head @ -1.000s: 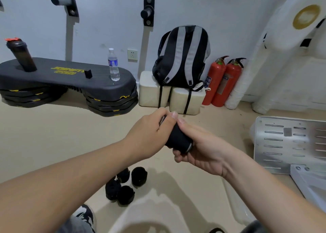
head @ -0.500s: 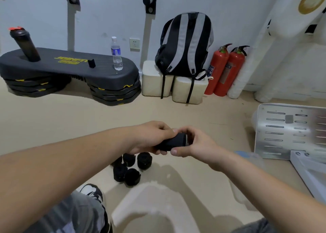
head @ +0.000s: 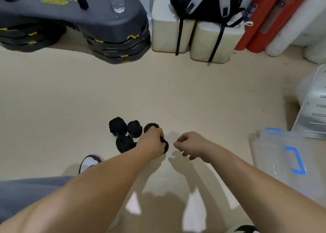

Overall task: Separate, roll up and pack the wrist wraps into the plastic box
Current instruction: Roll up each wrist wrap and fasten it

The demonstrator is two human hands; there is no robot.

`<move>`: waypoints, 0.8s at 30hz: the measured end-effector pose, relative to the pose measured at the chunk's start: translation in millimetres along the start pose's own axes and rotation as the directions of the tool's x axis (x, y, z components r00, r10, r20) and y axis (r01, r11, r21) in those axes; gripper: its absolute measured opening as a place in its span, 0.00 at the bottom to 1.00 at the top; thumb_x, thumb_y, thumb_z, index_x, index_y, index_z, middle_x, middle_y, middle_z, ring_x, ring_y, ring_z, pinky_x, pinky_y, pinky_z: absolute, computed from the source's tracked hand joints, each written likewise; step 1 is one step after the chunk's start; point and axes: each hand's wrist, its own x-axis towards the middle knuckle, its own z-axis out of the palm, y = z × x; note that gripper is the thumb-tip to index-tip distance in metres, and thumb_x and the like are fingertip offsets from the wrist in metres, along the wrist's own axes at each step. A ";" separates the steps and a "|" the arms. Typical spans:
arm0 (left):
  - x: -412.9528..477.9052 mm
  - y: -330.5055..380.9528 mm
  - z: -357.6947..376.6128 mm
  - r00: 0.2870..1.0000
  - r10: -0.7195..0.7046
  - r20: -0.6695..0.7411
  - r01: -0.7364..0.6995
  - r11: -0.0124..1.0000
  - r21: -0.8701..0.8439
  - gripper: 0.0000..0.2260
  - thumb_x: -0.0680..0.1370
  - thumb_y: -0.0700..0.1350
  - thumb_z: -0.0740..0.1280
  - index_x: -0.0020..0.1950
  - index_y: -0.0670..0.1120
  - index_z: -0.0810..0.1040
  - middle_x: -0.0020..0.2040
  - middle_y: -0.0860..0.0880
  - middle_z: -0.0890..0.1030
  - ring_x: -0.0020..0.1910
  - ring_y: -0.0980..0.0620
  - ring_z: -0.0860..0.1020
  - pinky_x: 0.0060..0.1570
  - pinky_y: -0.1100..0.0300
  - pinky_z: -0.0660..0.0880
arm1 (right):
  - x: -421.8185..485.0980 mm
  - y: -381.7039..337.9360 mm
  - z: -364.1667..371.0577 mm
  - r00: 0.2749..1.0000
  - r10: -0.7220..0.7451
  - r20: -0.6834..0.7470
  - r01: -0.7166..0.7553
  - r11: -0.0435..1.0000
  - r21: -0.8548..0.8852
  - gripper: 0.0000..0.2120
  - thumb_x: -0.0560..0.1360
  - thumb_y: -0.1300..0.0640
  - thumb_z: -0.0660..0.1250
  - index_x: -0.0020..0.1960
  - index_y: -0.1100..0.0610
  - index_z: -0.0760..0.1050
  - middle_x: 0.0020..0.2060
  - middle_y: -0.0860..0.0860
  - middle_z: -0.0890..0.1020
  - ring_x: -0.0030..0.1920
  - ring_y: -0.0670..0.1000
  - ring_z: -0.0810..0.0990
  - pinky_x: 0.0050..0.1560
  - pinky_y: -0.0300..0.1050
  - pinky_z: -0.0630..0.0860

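Observation:
Several rolled black wrist wraps sit in a cluster on the beige floor. My left hand grips one more rolled black wrap low at the floor, right beside the cluster; only the roll's right end shows past my fingers. My right hand hovers just to the right of that roll with loosely curled fingers and holds nothing. The clear plastic box with blue clips lies on the floor at the right, about an arm's width from my right hand.
A black stepper platform with a water bottle stands at the back left. White blocks carry a backpack, red fire extinguishers lean beside them. A perforated metal panel is at the right. My shoe is near the wraps.
Both hands came down from mid-air to the floor. My right hand let go of the rolled wrap, which my left hand now holds alone beside the cluster. The view tilted downward.

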 end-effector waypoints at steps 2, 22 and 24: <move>15.0 -11.5 28.0 1.000 0.011 0.006 -0.011 0.998 0.056 0.13 0.84 0.49 0.66 0.68 0.47 0.75 0.64 0.46 0.72 0.56 0.41 0.78 0.53 0.48 0.78 | 15.5 10.5 7.6 1.000 0.028 -0.010 -0.027 0.996 0.089 0.12 0.83 0.52 0.65 0.60 0.59 0.79 0.51 0.56 0.83 0.46 0.53 0.82 0.45 0.48 0.78; 17.8 99.9 100.0 0.932 0.338 0.132 -0.361 0.895 0.263 0.14 0.85 0.46 0.62 0.70 0.48 0.77 0.72 0.49 0.71 0.69 0.46 0.71 0.63 0.52 0.73 | -36.3 185.0 -63.1 0.583 0.069 -0.810 -0.193 0.980 -0.055 0.23 0.78 0.58 0.68 0.72 0.58 0.75 0.69 0.59 0.74 0.71 0.63 0.70 0.70 0.55 0.67; 7.5 129.9 117.8 0.912 0.374 0.171 -0.401 0.900 0.173 0.14 0.85 0.47 0.62 0.70 0.48 0.77 0.72 0.51 0.71 0.69 0.48 0.71 0.63 0.52 0.74 | -47.8 212.9 -75.0 0.607 0.173 -0.775 -0.346 0.936 -0.063 0.29 0.79 0.55 0.68 0.78 0.58 0.67 0.76 0.61 0.66 0.76 0.64 0.64 0.76 0.56 0.60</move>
